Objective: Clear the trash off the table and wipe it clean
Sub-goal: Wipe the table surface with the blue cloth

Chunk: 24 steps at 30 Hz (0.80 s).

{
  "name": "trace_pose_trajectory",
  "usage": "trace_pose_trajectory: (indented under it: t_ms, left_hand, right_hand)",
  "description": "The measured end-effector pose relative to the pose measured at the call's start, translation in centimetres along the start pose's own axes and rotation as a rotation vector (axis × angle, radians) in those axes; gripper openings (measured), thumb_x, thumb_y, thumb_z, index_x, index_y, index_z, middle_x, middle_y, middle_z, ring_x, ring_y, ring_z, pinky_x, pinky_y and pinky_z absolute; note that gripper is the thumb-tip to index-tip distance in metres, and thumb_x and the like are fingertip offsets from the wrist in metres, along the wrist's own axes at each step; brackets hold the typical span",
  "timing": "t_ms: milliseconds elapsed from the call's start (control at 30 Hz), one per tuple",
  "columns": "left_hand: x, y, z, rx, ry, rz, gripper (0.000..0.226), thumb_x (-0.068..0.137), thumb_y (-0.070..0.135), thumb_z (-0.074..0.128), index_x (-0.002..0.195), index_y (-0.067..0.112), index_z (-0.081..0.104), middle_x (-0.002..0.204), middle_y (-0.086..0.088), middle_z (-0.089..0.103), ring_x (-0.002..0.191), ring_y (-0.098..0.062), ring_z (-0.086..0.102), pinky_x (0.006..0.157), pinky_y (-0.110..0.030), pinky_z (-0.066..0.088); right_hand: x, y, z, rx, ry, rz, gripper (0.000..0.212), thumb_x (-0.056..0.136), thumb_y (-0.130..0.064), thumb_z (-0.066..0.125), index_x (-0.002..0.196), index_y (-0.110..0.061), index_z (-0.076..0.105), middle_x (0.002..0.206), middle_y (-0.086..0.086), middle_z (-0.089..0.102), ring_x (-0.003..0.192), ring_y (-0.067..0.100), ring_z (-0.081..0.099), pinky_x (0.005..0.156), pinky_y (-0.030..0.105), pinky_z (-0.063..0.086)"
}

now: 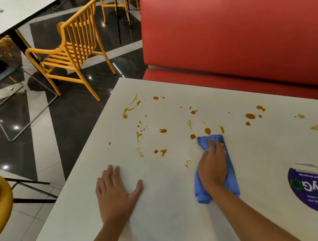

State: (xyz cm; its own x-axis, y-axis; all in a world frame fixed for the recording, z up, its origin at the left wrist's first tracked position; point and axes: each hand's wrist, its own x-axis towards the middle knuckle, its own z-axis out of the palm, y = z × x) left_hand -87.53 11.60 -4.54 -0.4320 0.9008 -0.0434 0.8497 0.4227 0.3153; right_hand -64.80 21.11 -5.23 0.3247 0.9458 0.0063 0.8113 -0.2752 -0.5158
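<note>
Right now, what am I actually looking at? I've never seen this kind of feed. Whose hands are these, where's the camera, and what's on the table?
There is no machine here. One camera sits on a person's head and looks forward and down, so the two bare arms reaching in from the bottom are that person's own. The left hand lies flat and open on the white table, holding nothing. The right hand presses a blue cloth onto the table. Beyond the cloth, orange-brown sauce spots are scattered across the far half, not yet wiped. A round purple sticker sits near the right edge. I see no loose trash on the table. Behind it is a red bench; a yellow chair stands to the left.
</note>
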Motion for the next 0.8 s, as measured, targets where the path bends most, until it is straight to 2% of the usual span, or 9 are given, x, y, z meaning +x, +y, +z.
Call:
trace_pose_trajectory:
  t_ms: [133, 167, 233, 300, 367, 500, 600, 700, 800]
  left_hand:
    - [0.1, -0.2, 0.2, 0.015, 0.009, 0.005, 0.101, 0.068, 0.079, 0.017, 0.143, 0.013, 0.029, 0.153, -0.005, 0.023, 0.142, -0.024, 0.013, 0.117, -0.035, 0.004]
    - [0.1, -0.3, 0.2, 0.016, 0.008, 0.007, 0.101, 0.068, 0.079, 0.017, 0.143, 0.013, 0.030, 0.153, -0.005, 0.023, 0.142, -0.024, 0.013, 0.117, -0.035, 0.004]
    - [0.1, -0.3, 0.2, 0.017, 0.011, 0.011, 0.101, 0.068, 0.080, 0.017, 0.143, 0.013, 0.030, 0.153, -0.005, 0.023, 0.142, -0.023, 0.014, 0.117, -0.035, 0.004]
    - [0.0, -0.3, 0.3, 0.013, 0.013, 0.013, 0.101, 0.068, 0.079, 0.017, 0.143, 0.013, 0.030, 0.153, -0.005, 0.024, 0.142, -0.023, 0.014, 0.117, -0.035, 0.004]
    - [0.1, -0.3, 0.3, 0.010, 0.016, 0.013, 0.101, 0.068, 0.079, 0.017, 0.143, 0.012, 0.031, 0.152, -0.006, 0.024, 0.142, -0.024, 0.014, 0.117, -0.036, 0.004]
    - [0.1, -0.4, 0.3, 0.009, 0.003, 0.013, 0.102, 0.068, 0.080, 0.015, 0.144, 0.013, 0.029, 0.153, -0.005, 0.022, 0.143, -0.024, 0.012, 0.117, -0.036, 0.003]
    - [0.0, -0.4, 0.3, -0.003, -0.003, 0.009, 0.103, 0.067, 0.081, 0.015, 0.145, 0.014, 0.028, 0.154, -0.005, 0.021, 0.143, -0.025, 0.011, 0.117, -0.036, 0.003]
    - [0.1, -0.4, 0.3, -0.017, -0.002, 0.006, 0.104, 0.067, 0.081, 0.015, 0.144, 0.014, 0.028, 0.154, -0.005, 0.021, 0.143, -0.025, 0.012, 0.116, -0.036, 0.004]
    - [0.1, -0.5, 0.4, -0.019, 0.003, 0.002, 0.102, 0.067, 0.080, 0.015, 0.144, 0.014, 0.030, 0.154, -0.005, 0.023, 0.143, -0.024, 0.014, 0.116, -0.035, 0.004]
  right_hand:
    - [-1.5, -1.4, 1.8, 0.027, -0.034, -0.268, 0.040, 0.083, -0.002, 0.062, 0.123, -0.005, 0.057, 0.129, 0.017, 0.055, 0.118, 0.037, 0.053, 0.075, 0.043, 0.058]
    - [-1.9, -1.1, 1.6, 0.042, -0.071, -0.313, 0.039, 0.086, -0.006, 0.057, 0.125, -0.008, 0.056, 0.132, 0.014, 0.053, 0.122, 0.033, 0.051, 0.078, 0.040, 0.057]
    - [-2.5, 0.4, 0.6, 0.079, -0.164, -0.431, 0.040, 0.092, -0.019, 0.042, 0.131, -0.012, 0.052, 0.141, 0.004, 0.044, 0.132, 0.019, 0.038, 0.102, 0.024, 0.042]
    - [-2.6, 2.3, -0.7, 0.079, -0.232, -0.555, 0.045, 0.092, -0.030, 0.033, 0.132, -0.015, 0.050, 0.142, -0.003, 0.039, 0.133, 0.009, 0.032, 0.106, 0.004, 0.018]
    - [-2.7, 4.3, -1.8, 0.066, -0.266, -0.596, 0.049, 0.091, -0.034, 0.029, 0.134, -0.018, 0.046, 0.142, -0.007, 0.034, 0.131, 0.006, 0.030, 0.105, 0.001, 0.010]
    - [-4.2, 5.7, -2.2, 0.064, -0.167, -0.511, 0.043, 0.091, -0.028, 0.037, 0.130, -0.019, 0.052, 0.139, -0.009, 0.035, 0.130, 0.006, 0.029, 0.105, 0.003, 0.013]
    - [-5.9, 4.2, -1.4, 0.049, -0.173, -0.551, 0.041, 0.088, -0.017, 0.041, 0.127, -0.024, 0.052, 0.137, -0.001, 0.047, 0.128, 0.011, 0.032, 0.108, 0.012, 0.015]
    - [-6.8, 1.5, 0.2, 0.055, -0.229, -0.617, 0.041, 0.085, -0.026, 0.041, 0.124, -0.026, 0.055, 0.133, 0.005, 0.054, 0.127, 0.016, 0.036, 0.106, 0.022, 0.024]
    - [-5.5, -0.4, 1.4, 0.015, -0.247, -0.663, 0.040, 0.094, -0.039, 0.035, 0.129, -0.027, 0.050, 0.137, 0.004, 0.051, 0.130, 0.016, 0.033, 0.107, 0.029, 0.023]
